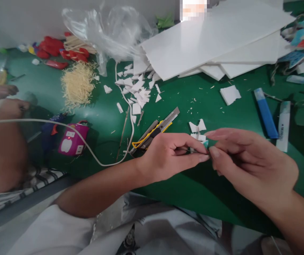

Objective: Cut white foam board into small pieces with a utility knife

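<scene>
My left hand (171, 156) is closed in a pinch, thumb and index finger pressed together at the tips. A thin dark line shows between those fingers, too small to name. Meeting it fingertip to fingertip is my right hand (250, 161), its thumb and fingers also pinched; what lies between them is hidden. A small teal bit (205, 144) shows just behind the fingertips. White foam scraps (197, 125) lie on the green table right beyond them. Behind my left wrist rests a yellow and black utility knife (157, 129) with its blade out.
White foam boards (194, 46) are stacked at the back. Foam offcuts (138, 90) and a pile of thin wooden sticks (78, 85) lie left of centre. A white cable (95, 159) crosses near a magenta box (73, 140). Another person's hands (8, 102) are at far left.
</scene>
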Action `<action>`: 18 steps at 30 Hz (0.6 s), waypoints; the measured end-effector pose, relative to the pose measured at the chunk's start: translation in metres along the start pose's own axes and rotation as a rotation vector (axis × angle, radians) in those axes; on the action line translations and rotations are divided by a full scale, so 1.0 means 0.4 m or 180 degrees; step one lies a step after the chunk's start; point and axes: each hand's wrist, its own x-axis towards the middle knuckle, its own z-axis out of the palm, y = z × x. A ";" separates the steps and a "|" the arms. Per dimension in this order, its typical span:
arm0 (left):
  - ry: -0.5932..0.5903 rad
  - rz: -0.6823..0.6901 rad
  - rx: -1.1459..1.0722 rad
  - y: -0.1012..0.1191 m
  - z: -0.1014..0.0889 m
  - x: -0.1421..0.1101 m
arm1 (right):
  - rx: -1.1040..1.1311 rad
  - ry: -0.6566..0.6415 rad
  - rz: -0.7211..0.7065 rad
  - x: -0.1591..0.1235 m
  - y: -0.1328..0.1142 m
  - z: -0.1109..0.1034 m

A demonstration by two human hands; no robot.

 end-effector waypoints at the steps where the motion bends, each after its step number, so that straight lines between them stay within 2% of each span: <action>1: 0.0027 0.0001 -0.0050 0.000 0.002 -0.001 | 0.0015 0.0002 0.0000 0.000 0.001 0.002; 5: 0.0301 0.0043 -0.0174 -0.001 0.000 0.002 | -0.0306 0.0187 0.0081 0.005 0.007 -0.008; 8: 0.0575 0.0075 -0.0046 -0.002 -0.009 0.006 | -0.1127 0.0427 0.0164 0.022 0.008 -0.035; 11: 0.0744 0.0140 0.0184 -0.003 -0.018 0.009 | -0.2121 -0.0011 -0.0021 0.038 0.015 -0.056; 14: 0.0824 0.0208 0.0357 -0.004 -0.019 0.010 | -0.2709 -0.0135 0.0019 0.033 0.038 -0.051; 18: 0.0825 0.0265 0.0509 -0.007 -0.017 0.011 | -0.2819 -0.0207 0.0181 0.013 0.067 -0.023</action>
